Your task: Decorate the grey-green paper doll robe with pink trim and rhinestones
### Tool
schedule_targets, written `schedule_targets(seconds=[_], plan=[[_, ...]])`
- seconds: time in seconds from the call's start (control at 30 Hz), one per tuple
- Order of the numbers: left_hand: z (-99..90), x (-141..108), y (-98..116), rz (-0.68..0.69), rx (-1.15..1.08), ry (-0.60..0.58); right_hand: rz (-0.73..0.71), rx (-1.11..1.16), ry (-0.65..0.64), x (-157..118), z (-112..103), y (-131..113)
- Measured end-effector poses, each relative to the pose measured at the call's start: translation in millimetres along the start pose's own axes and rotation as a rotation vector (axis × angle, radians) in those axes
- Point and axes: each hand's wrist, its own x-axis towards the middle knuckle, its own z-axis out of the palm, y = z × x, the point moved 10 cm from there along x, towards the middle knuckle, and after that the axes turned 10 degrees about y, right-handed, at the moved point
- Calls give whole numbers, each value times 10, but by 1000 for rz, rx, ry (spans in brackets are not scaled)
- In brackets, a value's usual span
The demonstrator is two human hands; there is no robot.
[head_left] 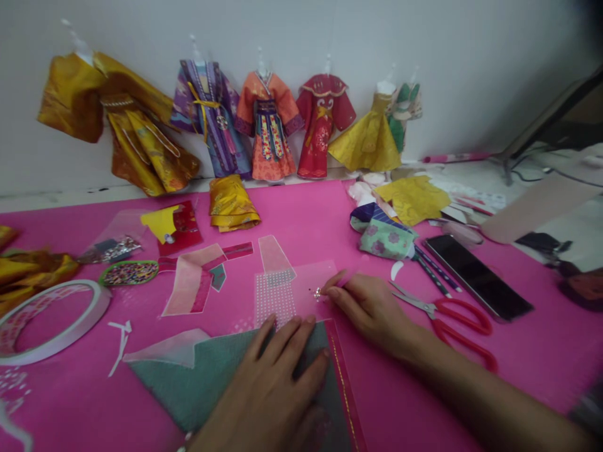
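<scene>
My left hand (282, 370) lies with fingers stretched out on a green cloth piece (217, 364) edged by a red strip (343, 376) with gold stitching. At the sheet's right side, my right hand (372, 307) is closed in a pinch beside a small cluster of shiny stones (317, 293). Something thin and pink shows at its fingers, too blurred to name. The stones lie by a clear sheet (325, 276) that bears rows of white dots (276, 298). A pale pink cut piece (273, 251) overlaps the dotted sheet's top.
Red-handled scissors (461, 314) and a phone (478, 276) lie right of my right hand. On the left are a tape roll (97, 314), an oval tray of beads (129, 274) and pink cloth pieces (193, 276). Several doll dresses (271, 132) stand along the wall.
</scene>
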Motion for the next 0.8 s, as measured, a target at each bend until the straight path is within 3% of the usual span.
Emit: schedule_targets(seconds=[0.2,0.4,0.8], plan=[[-12,-11,-1,2,3,6,62,58,-56,-16,-51,-97],[-9,-8,-5,15,26,48,147,118,-90,-234,-37,-39],[24,-10,6,26,46,36,112,92,-90,-370,45,31]])
